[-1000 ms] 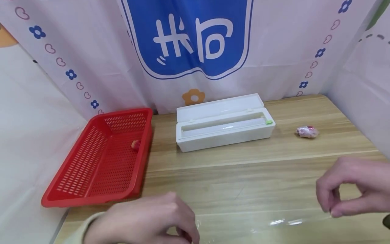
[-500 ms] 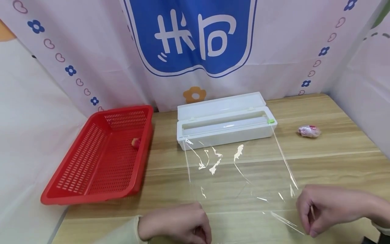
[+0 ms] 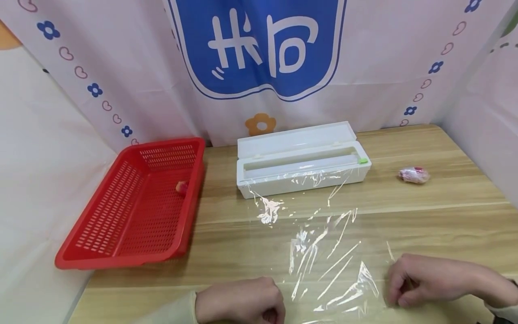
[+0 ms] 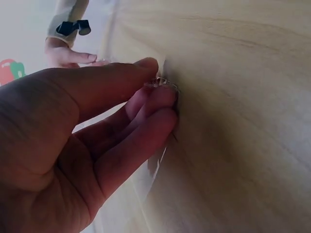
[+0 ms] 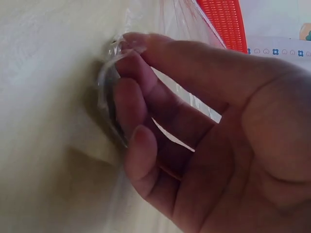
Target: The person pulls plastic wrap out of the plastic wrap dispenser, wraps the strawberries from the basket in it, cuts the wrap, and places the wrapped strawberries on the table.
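Observation:
A clear sheet of cling film (image 3: 307,252) stretches from the white cling film box (image 3: 283,186) down to the table's near side, wrinkled and shiny. In the head view my left hand (image 3: 243,299) is at its near left corner. My right hand (image 3: 429,279) is at the near right corner. Up close in the left wrist view, thumb and fingertips of the left hand (image 4: 97,131) pinch the film's edge (image 4: 156,170), low over the wood. The right wrist view has the right hand (image 5: 194,111) pinching a gathered edge of film (image 5: 104,87) between thumb and forefinger.
The box lid (image 3: 297,138) is up, with a green slider (image 3: 363,160) at its right end. A red basket (image 3: 184,238) on the left holds a small reddish item (image 3: 182,187). A film-wrapped pinkish item (image 3: 413,175) lies at the right. A printed curtain (image 3: 162,103) hangs behind.
Both hands have come closer together, the left moving right and the right moving left. The film, taut half a second ago, now looks slacker and more creased.

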The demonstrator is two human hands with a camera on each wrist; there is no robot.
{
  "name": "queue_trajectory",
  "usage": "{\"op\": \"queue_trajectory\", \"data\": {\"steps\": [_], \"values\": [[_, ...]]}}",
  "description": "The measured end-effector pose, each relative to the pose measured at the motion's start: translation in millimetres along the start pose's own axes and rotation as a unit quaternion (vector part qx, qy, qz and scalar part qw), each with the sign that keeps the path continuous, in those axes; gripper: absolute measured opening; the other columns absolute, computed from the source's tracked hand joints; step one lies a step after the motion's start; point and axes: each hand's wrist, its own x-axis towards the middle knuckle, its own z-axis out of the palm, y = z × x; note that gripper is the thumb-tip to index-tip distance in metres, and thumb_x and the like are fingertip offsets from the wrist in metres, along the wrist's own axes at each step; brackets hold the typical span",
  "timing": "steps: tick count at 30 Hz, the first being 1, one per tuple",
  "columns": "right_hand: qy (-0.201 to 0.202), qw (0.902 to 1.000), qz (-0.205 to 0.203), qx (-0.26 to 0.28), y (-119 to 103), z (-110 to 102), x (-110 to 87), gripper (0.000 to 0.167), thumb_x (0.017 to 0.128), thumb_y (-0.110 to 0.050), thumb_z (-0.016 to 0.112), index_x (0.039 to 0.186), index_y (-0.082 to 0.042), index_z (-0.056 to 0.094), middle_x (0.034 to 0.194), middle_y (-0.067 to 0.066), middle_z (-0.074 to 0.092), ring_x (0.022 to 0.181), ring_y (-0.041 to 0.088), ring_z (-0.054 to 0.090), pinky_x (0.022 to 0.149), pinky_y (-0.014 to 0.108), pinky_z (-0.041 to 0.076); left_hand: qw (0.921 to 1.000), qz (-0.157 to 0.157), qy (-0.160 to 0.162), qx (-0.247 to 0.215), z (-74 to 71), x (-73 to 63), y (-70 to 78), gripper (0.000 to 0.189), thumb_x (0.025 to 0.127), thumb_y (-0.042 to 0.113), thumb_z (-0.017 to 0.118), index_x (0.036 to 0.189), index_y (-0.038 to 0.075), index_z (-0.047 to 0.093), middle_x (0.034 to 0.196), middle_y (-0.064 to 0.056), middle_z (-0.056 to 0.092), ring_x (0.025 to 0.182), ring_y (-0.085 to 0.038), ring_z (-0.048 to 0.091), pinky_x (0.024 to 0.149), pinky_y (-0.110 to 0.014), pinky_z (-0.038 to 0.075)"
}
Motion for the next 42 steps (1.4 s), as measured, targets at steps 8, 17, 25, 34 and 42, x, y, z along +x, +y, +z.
{"op": "queue_trajectory", "data": {"steps": [8, 17, 25, 34, 42], "values": [[-0.003, 0.9983, 0.013, 0.056, 6.3, 2.8, -2.5, 0.021, 0.092, -0.005, 0.064, 0.108, -0.018, 0.07, 0.088, 0.001, 0.073, 0.081, -0.012, 0.058, 0.061, 0.016, 0.054, 0.9999, 0.0, 0.002, 0.013, -0.1, -1.6, 0.8, 0.02, 0.072, 0.006, 0.075, 0.073, 0.026, 0.07, 0.06, 0.021, 0.057, 0.054, 0.019, 0.037, 0.053, 0.002, 0.034], [0.017, 0.9972, -0.001, 0.072, 10.8, 2.7, -7.6, 0.021, 0.085, 0.0, 0.069, 0.098, -0.015, 0.074, 0.083, 0.003, 0.073, 0.079, -0.014, 0.054, 0.057, 0.015, 0.052, 0.9984, -0.052, -0.015, 0.013, -0.3, -2.0, 5.4, 0.024, 0.078, 0.009, 0.071, 0.066, 0.027, 0.06, 0.054, 0.02, 0.043, 0.049, 0.007, 0.034, 0.046, -0.006, 0.028], [0.088, 0.9899, -0.069, -0.088, 12.2, 11.3, 5.2, 0.038, 0.062, 0.007, 0.078, 0.085, -0.023, 0.071, 0.075, -0.01, 0.067, 0.073, -0.015, 0.052, 0.058, 0.0, 0.042, 0.9963, -0.054, 0.016, 0.064, -0.2, -1.9, 5.3, 0.025, 0.069, 0.006, 0.071, 0.062, 0.026, 0.058, 0.054, 0.019, 0.041, 0.049, 0.004, 0.033, 0.046, -0.007, 0.025], [0.146, 0.9655, -0.109, -0.186, 16.9, 15.4, 17.1, 0.045, 0.05, 0.01, 0.075, 0.076, -0.025, 0.064, 0.066, -0.015, 0.056, 0.065, -0.016, 0.046, 0.057, -0.005, 0.033, 0.9957, -0.056, 0.036, 0.065, -16.1, -3.9, 1.8, 0.025, 0.066, 0.026, 0.086, 0.066, 0.025, 0.062, 0.057, 0.021, 0.051, 0.052, 0.016, 0.032, 0.051, -0.001, 0.028], [0.161, 0.958, -0.11, -0.21, 16.5, 17.4, 22.8, 0.046, 0.051, 0.011, 0.072, 0.075, -0.027, 0.062, 0.066, -0.017, 0.055, 0.065, -0.016, 0.045, 0.058, -0.005, 0.032, 0.9897, -0.107, 0.095, 0.01, -76.0, -26.7, 6.3, 0.022, 0.083, 0.028, 0.079, 0.073, 0.02, 0.061, 0.063, 0.016, 0.05, 0.057, 0.009, 0.039, 0.053, -0.005, 0.037]]}}
